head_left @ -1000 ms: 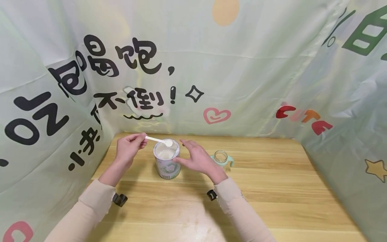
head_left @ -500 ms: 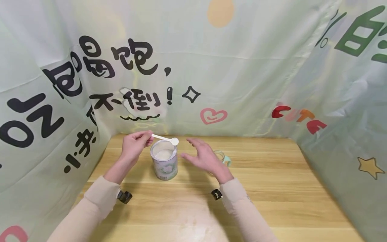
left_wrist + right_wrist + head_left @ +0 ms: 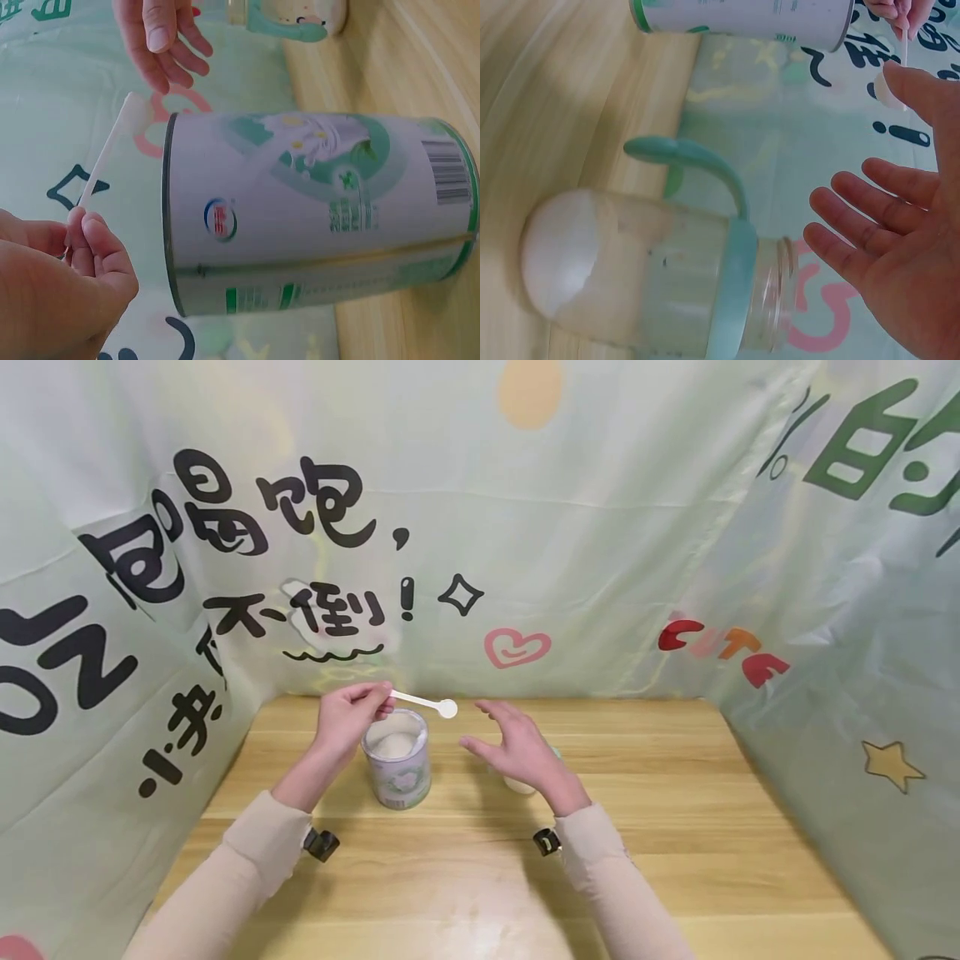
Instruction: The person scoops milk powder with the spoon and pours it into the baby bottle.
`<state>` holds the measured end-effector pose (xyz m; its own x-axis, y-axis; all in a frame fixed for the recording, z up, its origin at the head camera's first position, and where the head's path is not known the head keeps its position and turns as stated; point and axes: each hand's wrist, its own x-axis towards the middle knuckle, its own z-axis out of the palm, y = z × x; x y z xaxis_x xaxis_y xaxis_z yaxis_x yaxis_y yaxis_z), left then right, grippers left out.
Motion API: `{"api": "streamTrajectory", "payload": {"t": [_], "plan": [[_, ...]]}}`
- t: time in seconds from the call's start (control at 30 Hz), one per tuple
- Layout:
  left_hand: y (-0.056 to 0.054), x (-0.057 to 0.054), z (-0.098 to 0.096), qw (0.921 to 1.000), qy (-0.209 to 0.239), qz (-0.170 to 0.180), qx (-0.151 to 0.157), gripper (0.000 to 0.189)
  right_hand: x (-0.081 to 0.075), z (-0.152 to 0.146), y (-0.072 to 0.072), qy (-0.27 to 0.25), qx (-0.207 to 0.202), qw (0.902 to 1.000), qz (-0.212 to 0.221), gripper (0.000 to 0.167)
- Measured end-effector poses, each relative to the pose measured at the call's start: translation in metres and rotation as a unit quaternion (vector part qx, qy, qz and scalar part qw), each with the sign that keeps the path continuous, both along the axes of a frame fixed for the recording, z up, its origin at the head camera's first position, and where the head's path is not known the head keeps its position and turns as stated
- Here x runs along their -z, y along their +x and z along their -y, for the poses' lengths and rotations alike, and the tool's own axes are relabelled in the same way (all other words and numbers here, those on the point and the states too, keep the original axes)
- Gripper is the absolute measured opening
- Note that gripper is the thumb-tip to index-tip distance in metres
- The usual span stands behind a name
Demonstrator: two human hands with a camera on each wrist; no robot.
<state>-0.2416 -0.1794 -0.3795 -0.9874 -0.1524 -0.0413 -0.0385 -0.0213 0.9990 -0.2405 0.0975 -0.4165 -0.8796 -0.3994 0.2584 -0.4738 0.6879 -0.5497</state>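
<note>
My left hand (image 3: 348,718) pinches the end of a white measuring scoop (image 3: 420,700) between thumb and fingers. The scoop's round bowl, with white powder in it, is held above and to the right of an open milk powder can (image 3: 401,777). Whitish powder shows inside the can. My right hand (image 3: 521,747) hovers right of the can with fingers spread and holds nothing. Below it, mostly hidden by it in the head view, stands a clear baby bottle (image 3: 682,277) without a lid, with a mint-green collar and handles.
Both things stand on a wooden table (image 3: 465,877). Printed cloth (image 3: 585,543) hangs behind and along both sides of it. A black wrist camera (image 3: 321,843) sits at the left cuff.
The left hand has carried the scoop from over the can's mouth to the right, past its rim. The right hand has left the can's side and now covers the bottle.
</note>
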Motion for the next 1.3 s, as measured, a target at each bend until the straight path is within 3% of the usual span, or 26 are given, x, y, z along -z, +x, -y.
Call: {"api": "streamTrajectory", "payload": {"t": [0.4,0.93,1.3], "plan": [[-0.004,0.004,-0.019,0.9997,-0.013,0.0,0.019,0.035,0.004,-0.018,0.002,-0.011,0.016,0.9998,-0.009,0.072],[-0.007,0.005,-0.038,0.9989,0.0,-0.003,0.046,0.036,0.012,-0.039,0.006,-0.01,0.048,0.9987,0.014,0.073],[-0.009,0.009,-0.055,0.9977,0.003,-0.019,0.065,0.032,0.016,-0.051,0.011,-0.022,0.048,0.9986,0.012,0.074]]}}
